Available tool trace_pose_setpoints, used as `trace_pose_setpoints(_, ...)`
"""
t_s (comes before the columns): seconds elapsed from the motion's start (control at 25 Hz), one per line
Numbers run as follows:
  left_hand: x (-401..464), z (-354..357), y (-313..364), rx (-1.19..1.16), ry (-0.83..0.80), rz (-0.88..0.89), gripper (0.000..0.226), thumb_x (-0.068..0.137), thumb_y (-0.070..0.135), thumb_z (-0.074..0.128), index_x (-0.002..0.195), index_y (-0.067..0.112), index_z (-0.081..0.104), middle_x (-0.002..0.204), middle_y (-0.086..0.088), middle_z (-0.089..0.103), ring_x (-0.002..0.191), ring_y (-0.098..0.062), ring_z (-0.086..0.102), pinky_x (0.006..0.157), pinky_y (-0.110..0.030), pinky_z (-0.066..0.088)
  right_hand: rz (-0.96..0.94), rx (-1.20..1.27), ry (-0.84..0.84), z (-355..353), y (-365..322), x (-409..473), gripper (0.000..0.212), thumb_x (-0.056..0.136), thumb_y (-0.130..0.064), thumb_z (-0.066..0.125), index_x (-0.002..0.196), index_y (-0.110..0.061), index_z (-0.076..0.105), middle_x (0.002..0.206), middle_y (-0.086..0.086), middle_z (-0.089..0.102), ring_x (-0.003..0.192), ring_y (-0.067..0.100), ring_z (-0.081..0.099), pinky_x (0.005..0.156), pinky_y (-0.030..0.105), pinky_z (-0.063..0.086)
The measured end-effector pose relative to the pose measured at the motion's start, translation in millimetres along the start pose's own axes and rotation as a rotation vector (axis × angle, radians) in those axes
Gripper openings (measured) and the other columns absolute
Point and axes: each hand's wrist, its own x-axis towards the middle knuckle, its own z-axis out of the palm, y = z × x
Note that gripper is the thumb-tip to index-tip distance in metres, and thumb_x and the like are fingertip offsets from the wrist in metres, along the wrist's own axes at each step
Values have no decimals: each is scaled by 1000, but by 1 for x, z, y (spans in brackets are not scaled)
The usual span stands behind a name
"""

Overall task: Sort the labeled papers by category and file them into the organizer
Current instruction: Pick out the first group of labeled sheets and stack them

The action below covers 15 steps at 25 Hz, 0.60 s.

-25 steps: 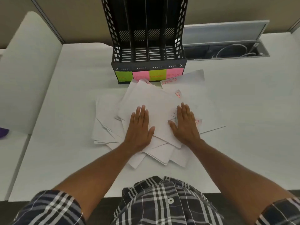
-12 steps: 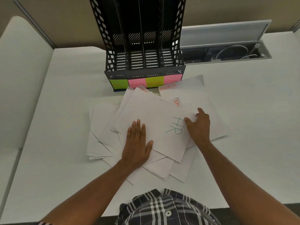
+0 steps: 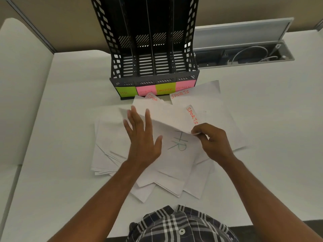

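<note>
A loose pile of white papers (image 3: 111,140) lies on the white desk in front of a black four-slot organizer (image 3: 152,67). Green and pink sticky labels (image 3: 155,89) line the organizer's base, and its slots look empty. The top sheet carries green "HR" lettering (image 3: 178,145). My right hand (image 3: 215,144) pinches that sheet's far right corner, lifted and curled back over part of the lettering. My left hand (image 3: 141,137) is flat with fingers spread on the same sheet's left part. Sheets marked "SPORTS" in red (image 3: 192,116) show behind it.
An open cable trough (image 3: 244,55) with wires is sunk into the desk at the back right, its lid raised. A white partition panel (image 3: 22,84) stands to the left. The desk's near edge runs just in front of my plaid shirt (image 3: 180,224).
My right hand slid off the pile to the HR sheet's right corner, gripped it and lifted it, curling the sheet. My left hand shifted slightly up the sheet.
</note>
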Motion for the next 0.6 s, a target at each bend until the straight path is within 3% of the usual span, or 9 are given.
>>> trace_pose_setpoints(0.08, 11, -15, -1, 150, -6, 139, 73, 85, 41, 55, 153, 24, 34, 166, -24, 5, 153, -46, -7, 115, -65, -16, -57, 19, -57, -4, -5, -7, 21, 85, 6, 65, 91, -11, 75, 92, -6, 73, 94, 1, 66, 85, 10, 48)
trace_pose_setpoints(0.12, 11, -19, -3, 177, -37, 214, 54, 85, 34, 60, 138, 26, 54, 162, -21, 28, 153, -44, 8, 115, -69, -13, -52, 31, -86, -4, -6, -10, 22, 85, 7, 67, 92, -11, 76, 93, -6, 74, 95, 2, 67, 87, 13, 50)
trace_pose_setpoints(0.2, 0, -20, -13, 47, -107, 264, 20, 84, 13, 71, 102, 22, 73, 128, -6, 69, 140, -33, 47, 116, -73, 4, 27, 121, -142, -3, -7, -17, 22, 86, 5, 70, 94, -14, 77, 96, -7, 77, 96, 5, 70, 88, 16, 52)
trace_pose_setpoints(0.24, -9, -19, -21, -59, -129, 234, 18, 83, 4, 73, 93, 19, 75, 110, -1, 75, 125, -27, 62, 117, -69, 13, 130, 227, -118, -4, -7, -18, 19, 88, 0, 71, 98, -15, 78, 99, -7, 78, 97, 8, 72, 88, 18, 53)
trace_pose_setpoints(0.32, -27, -19, -38, -214, -108, 140, 17, 82, -3, 71, 90, 12, 76, 94, 0, 77, 99, -22, 72, 114, -56, 28, 415, 384, 96, -6, -1, -15, 17, 92, -11, 69, 107, -14, 76, 103, 0, 78, 97, 17, 73, 89, 27, 57)
trace_pose_setpoints(0.36, -34, -19, -46, -256, -72, 110, 16, 82, -2, 68, 89, 11, 76, 91, -1, 76, 91, -22, 73, 111, -48, 34, 531, 262, 202, -8, 4, -11, 20, 94, -16, 67, 112, -14, 74, 105, 3, 77, 98, 22, 72, 90, 31, 56)
trace_pose_setpoints(0.4, -41, -18, -53, -285, -38, 86, 16, 81, -1, 66, 88, 9, 76, 90, -2, 76, 87, -22, 72, 107, -40, 37, 619, 28, 198, -10, 11, -7, 24, 95, -21, 65, 117, -14, 71, 108, 5, 76, 102, 24, 70, 93, 32, 52)
trace_pose_setpoints(0.48, -47, -17, -61, -340, -1, 59, 15, 81, -1, 64, 87, 7, 75, 89, -4, 75, 86, -20, 69, 104, -32, 40, 751, -285, -10, -5, 17, -4, 35, 93, -29, 65, 126, -18, 65, 119, 3, 72, 111, 24, 65, 92, 29, 43)
trace_pose_setpoints(0.6, -47, -16, -59, -429, 1, 17, 14, 83, 0, 64, 91, 4, 75, 95, -2, 74, 93, -13, 65, 101, -52, 49, 801, -273, -115, 6, 18, 0, 38, 90, -30, 68, 126, -18, 63, 122, 2, 70, 108, 25, 65, 83, 29, 43)
